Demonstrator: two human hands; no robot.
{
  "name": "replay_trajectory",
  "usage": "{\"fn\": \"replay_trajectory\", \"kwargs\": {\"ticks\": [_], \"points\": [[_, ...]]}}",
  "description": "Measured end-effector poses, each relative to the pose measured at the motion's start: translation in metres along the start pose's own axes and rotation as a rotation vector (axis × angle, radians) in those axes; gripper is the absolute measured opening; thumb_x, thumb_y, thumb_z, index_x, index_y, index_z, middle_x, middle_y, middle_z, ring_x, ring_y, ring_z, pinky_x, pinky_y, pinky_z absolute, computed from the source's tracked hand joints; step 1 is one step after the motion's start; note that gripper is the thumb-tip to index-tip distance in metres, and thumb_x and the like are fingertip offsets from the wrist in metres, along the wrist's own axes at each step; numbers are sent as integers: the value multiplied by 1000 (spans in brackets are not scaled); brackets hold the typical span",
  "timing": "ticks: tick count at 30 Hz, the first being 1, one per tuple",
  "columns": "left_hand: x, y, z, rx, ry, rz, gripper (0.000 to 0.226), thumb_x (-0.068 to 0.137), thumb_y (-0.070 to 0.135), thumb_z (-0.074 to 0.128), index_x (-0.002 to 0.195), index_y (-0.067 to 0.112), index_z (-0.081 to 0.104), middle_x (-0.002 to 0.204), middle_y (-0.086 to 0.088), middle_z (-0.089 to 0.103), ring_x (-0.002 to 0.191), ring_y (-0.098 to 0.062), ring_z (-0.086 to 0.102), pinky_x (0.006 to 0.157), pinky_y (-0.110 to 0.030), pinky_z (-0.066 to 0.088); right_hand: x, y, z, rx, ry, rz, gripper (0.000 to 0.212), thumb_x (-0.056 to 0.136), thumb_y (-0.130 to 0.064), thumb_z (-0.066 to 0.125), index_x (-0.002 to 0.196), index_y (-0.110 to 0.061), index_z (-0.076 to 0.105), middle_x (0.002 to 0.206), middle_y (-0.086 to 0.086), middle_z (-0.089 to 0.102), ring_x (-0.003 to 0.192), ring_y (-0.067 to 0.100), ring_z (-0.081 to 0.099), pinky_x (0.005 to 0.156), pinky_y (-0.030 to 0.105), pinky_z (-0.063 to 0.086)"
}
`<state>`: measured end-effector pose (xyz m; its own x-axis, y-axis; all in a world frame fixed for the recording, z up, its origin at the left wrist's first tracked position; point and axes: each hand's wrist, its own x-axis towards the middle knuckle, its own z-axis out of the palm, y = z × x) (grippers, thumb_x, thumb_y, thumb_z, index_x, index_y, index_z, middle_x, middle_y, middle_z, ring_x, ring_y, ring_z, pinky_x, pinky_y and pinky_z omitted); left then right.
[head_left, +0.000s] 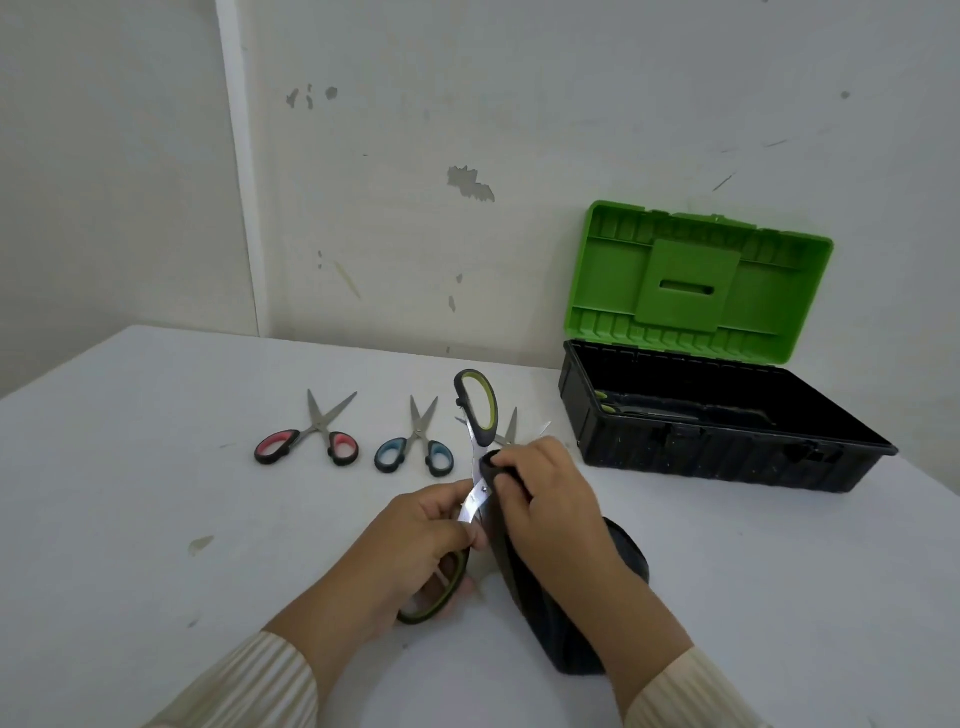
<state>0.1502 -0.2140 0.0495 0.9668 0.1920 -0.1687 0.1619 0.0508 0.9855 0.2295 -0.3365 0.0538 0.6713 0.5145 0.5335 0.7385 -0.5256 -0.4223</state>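
Note:
My left hand (415, 545) grips a pair of green-and-black scissors (475, 410), fingers round the lower handle and blade, with the other handle sticking up and away from me. My right hand (545, 499) holds a dark cloth (550, 639) pinched against the blades near the pivot. The cloth hangs down under my right wrist onto the white table (156, 519). Behind my right hand lies another pair of scissors (511, 428), mostly hidden, only its blade tips showing.
Red-handled scissors (311, 441) and blue-handled scissors (415, 449) lie half spread at the table's middle. A black toolbox (727, 447) with an upright green lid (696, 280) stands at the right against the wall, with some tools inside.

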Motion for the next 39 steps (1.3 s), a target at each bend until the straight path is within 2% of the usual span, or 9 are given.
{"fn": "replay_trajectory", "kwargs": {"ticks": [5, 11, 14, 19, 23, 25, 28, 34, 39], "points": [[-2, 0, -1, -4, -35, 17, 47, 85, -5, 52, 85, 37, 74, 79, -14, 59, 52, -27, 55, 41, -22, 45, -6, -3, 7, 17, -51, -86, 19, 91, -15, 50, 107, -15, 60, 97, -5, 47, 83, 4, 48, 73, 7, 38], [-5, -1, 0, 64, -114, 17, 43, 86, -6, 50, 104, 26, 71, 65, 9, 69, 47, -21, 56, 55, -26, 50, 5, 32, -14, 103, 234, 195, 16, 87, -10, 57, 99, -15, 65, 95, -4, 53, 81, -5, 49, 75, -3, 32], [-2, -2, -1, 83, -60, 6, 41, 87, -2, 52, 107, 29, 70, 70, 6, 70, 50, -21, 60, 61, -31, 52, 4, 44, -25, 138, 278, 368, 21, 87, -8, 55, 101, -21, 63, 96, -1, 53, 82, 6, 50, 83, 15, 42], [1, 0, -9, -186, 145, 33, 36, 91, 2, 53, 118, 24, 63, 84, -7, 63, 64, -23, 66, 50, -32, 52, 0, 36, -26, 206, 39, 292, 20, 85, -6, 56, 85, -19, 71, 91, -2, 57, 83, -2, 53, 73, -4, 34], [8, 0, -17, -372, 255, 112, 33, 88, -1, 54, 92, 25, 73, 63, 0, 60, 62, -17, 57, 55, -31, 47, -5, 18, -19, 299, -205, 286, 39, 87, -38, 55, 64, -6, 56, 78, 12, 53, 71, 14, 51, 68, 19, 41], [10, -2, -17, -379, 247, 130, 32, 87, -2, 54, 89, 24, 74, 57, 2, 55, 54, -13, 50, 57, -28, 43, -7, 11, -14, 324, -279, 259, 43, 87, -40, 54, 67, -3, 57, 80, 17, 54, 68, 13, 50, 65, 19, 41], [11, -4, -14, -352, 196, 131, 28, 87, -1, 55, 96, 19, 73, 62, -1, 52, 55, -11, 49, 54, -28, 43, -9, 3, -7, 353, -299, 254, 24, 88, -31, 56, 74, -16, 67, 82, 3, 55, 75, 5, 51, 65, 6, 38], [22, 2, -36, -611, 265, 113, 15, 93, 21, 53, 97, 9, 60, 82, -7, 65, 68, -19, 58, 67, -32, 47, -8, 9, -19, 591, -308, 449, 28, 90, -27, 55, 67, -18, 70, 71, -4, 57, 62, 8, 48, 60, 13, 42], [21, 7, -58, -680, 345, 147, 10, 93, 23, 55, 91, 15, 60, 64, 0, 67, 50, -13, 63, 56, -28, 58, -7, 14, -28, 719, -341, 475, 29, 82, -32, 58, 63, -14, 69, 66, 0, 62, 59, 13, 49, 58, 19, 40]]}}
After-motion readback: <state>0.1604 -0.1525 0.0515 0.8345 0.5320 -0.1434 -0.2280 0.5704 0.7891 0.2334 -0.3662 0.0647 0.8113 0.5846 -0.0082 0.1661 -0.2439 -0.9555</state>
